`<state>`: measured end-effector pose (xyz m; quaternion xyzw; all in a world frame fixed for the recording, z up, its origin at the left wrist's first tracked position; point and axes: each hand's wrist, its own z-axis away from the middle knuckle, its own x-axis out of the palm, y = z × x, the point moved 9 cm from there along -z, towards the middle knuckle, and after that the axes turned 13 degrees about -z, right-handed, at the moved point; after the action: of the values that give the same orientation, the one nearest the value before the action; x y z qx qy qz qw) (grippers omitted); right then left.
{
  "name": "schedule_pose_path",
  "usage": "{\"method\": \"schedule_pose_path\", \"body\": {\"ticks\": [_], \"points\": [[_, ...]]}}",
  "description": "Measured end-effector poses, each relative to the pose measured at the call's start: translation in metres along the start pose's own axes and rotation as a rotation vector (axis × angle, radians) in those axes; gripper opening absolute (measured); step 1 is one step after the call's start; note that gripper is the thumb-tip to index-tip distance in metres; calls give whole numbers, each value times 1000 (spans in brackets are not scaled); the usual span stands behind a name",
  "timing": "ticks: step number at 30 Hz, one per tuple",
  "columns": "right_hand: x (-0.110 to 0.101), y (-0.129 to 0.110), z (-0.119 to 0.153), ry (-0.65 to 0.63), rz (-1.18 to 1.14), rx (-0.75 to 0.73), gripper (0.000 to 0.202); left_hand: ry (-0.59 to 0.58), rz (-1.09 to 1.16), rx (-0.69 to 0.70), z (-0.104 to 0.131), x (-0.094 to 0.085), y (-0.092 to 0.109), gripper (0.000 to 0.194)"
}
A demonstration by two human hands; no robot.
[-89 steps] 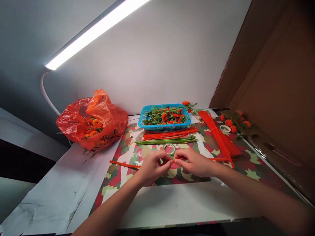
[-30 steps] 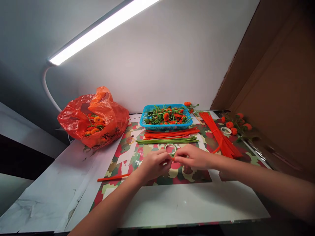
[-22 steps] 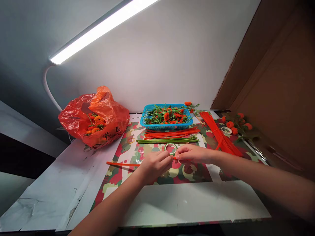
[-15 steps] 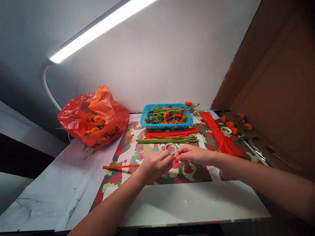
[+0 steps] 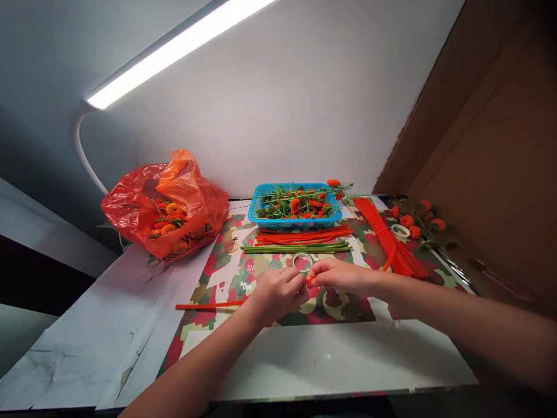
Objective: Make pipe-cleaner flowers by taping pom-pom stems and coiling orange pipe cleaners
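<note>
My left hand (image 5: 281, 293) is closed around an orange pipe cleaner (image 5: 209, 305), whose long straight part sticks out to the left beneath my wrist. My right hand (image 5: 333, 274) meets it fingertip to fingertip and pinches the pipe cleaner's other end, where a small orange bit shows between the fingers. How that end is bent is hidden by the fingers. Just behind both hands lies a roll of tape (image 5: 302, 262) on the patterned mat (image 5: 348, 305). Beyond it are green pipe cleaners (image 5: 296, 248) and a row of orange ones (image 5: 304, 235).
A blue basket (image 5: 293, 223) of orange flowers with green stems stands at the back. An orange plastic bag (image 5: 204, 203) with flowers is at left. At right lie a tied orange bundle (image 5: 389, 241), another tape roll (image 5: 400, 231) and loose flowers (image 5: 415, 231). A lamp (image 5: 183, 52) hangs above.
The pipe cleaner's free left end has swung slightly down and further left. My left hand has shifted a little; both hands stay together with their fingers closed.
</note>
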<state>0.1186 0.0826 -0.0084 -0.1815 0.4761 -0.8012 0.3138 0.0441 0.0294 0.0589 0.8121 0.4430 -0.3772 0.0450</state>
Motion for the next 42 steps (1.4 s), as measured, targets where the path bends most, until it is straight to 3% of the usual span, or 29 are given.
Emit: {"method": "schedule_pose_path", "body": {"ticks": [5,12,15,19,23,31,42], "points": [[-1,-9,1,56,129,-105,7,-32,-35,45,1,4,3,20],[-3,-17,7,168,382,-301,14,-156,18,-66,9,21,-5,15],[-4,-15,6,156,393,-273,14,-266,72,-96,7,26,-8,15],[-9,-7,5,135,385,-151,14,-452,94,9,5,32,-2,22],[-9,-10,9,164,446,-183,17,-538,138,26,9,40,-1,23],[6,-40,23,286,773,-445,17,-509,544,-321,13,45,-20,21],[16,-47,36,414,1038,-758,14,-660,1079,-741,29,67,-24,35]]}}
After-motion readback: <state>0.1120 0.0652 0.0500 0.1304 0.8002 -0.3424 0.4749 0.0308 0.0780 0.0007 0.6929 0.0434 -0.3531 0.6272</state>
